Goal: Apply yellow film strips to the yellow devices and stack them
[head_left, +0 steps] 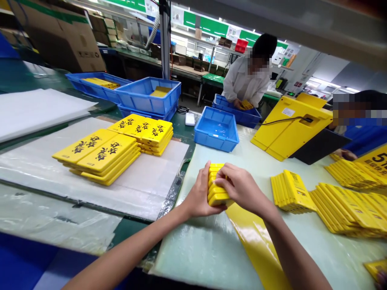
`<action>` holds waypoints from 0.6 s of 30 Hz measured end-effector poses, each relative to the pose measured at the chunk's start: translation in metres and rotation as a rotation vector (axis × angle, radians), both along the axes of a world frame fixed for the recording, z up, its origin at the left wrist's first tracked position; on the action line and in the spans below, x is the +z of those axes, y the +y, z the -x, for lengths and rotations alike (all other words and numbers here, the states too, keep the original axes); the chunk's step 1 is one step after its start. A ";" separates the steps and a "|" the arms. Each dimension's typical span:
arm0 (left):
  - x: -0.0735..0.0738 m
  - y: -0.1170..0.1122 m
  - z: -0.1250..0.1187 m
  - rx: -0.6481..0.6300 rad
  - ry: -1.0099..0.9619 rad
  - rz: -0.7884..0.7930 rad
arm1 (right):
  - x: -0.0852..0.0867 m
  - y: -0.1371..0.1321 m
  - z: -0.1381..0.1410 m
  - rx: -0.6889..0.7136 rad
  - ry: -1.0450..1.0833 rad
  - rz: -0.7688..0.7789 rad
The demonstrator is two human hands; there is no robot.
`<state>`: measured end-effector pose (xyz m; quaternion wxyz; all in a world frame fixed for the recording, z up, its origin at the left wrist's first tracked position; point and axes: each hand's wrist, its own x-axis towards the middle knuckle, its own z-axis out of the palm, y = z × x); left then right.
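Just in front of me, above the pale green mat, I hold a small stack of yellow flat cases with their narrow edges towards me. My left hand wraps the stack from the left side and underneath. Against its right and near side my right hand has its thumb and fingers pinched at the cases' edges; the fingertips are partly hidden. A long glossy yellow sheet lies on the mat under my right forearm. Leaning rows of yellow cases stand to the right of my hands.
Stacks of yellow cases with black lettering lie on a white sheet at left. Blue bins stand along the back. A large yellow panel with a cable leans behind at right. Two people work across the table and at right.
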<state>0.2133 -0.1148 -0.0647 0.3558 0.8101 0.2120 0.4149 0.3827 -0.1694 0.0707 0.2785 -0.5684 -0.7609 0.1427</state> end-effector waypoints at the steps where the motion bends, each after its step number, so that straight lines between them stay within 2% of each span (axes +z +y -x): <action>1: 0.001 0.000 0.000 0.004 -0.003 0.000 | 0.000 0.002 -0.005 -0.065 -0.044 -0.036; 4: 0.001 0.000 0.000 0.014 -0.005 0.001 | 0.001 0.009 -0.017 -0.223 -0.022 -0.151; 7: 0.000 0.000 0.000 0.004 0.003 -0.008 | -0.001 0.014 -0.012 -0.113 0.095 -0.086; 10: 0.000 0.001 0.000 -0.003 0.002 -0.003 | -0.007 0.017 -0.004 -0.051 0.027 -0.026; 12: 0.001 0.001 0.000 0.001 -0.005 0.009 | -0.010 0.019 -0.009 -0.132 -0.093 -0.035; 15: 0.003 0.000 0.000 -0.001 -0.019 0.015 | -0.008 0.023 -0.031 -0.361 -0.217 -0.063; 17: 0.004 -0.001 0.000 -0.006 -0.022 0.014 | -0.004 0.025 -0.042 -0.480 -0.149 -0.124; 18: 0.004 -0.001 0.000 -0.007 -0.019 0.013 | -0.001 0.026 -0.044 -0.477 -0.062 -0.144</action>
